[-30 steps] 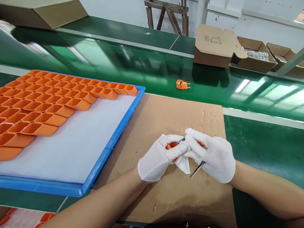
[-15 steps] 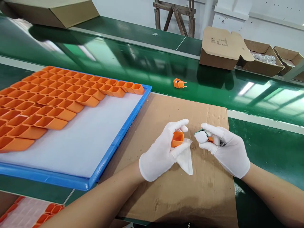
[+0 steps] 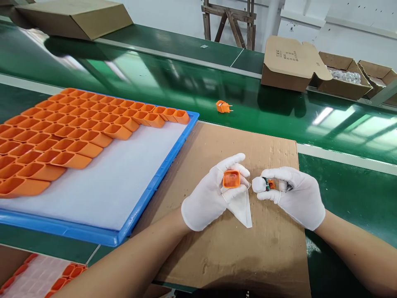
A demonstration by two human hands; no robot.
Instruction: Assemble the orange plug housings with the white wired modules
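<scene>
Both hands wear white gloves and hover over a brown cardboard sheet (image 3: 242, 248). My left hand (image 3: 207, 198) pinches an orange plastic shell (image 3: 231, 179), its hollow side facing up, and a white cloth (image 3: 243, 209) hangs from the same hand. My right hand (image 3: 291, 194) is closed on a small orange and green insert (image 3: 268, 184) together with metal tweezers, whose tip barely shows. The two parts sit a few centimetres apart.
A blue tray (image 3: 149, 186) with white foam and several rows of orange shells lies at left. A finished orange plug (image 3: 223, 106) rides the green conveyor belt (image 3: 186, 87). Open cardboard boxes (image 3: 291, 62) stand at the back right, another box at the back left.
My hands were joined on the part, then drew apart. The shell stayed in the left hand, the insert in the right. The plug on the belt drifted left.
</scene>
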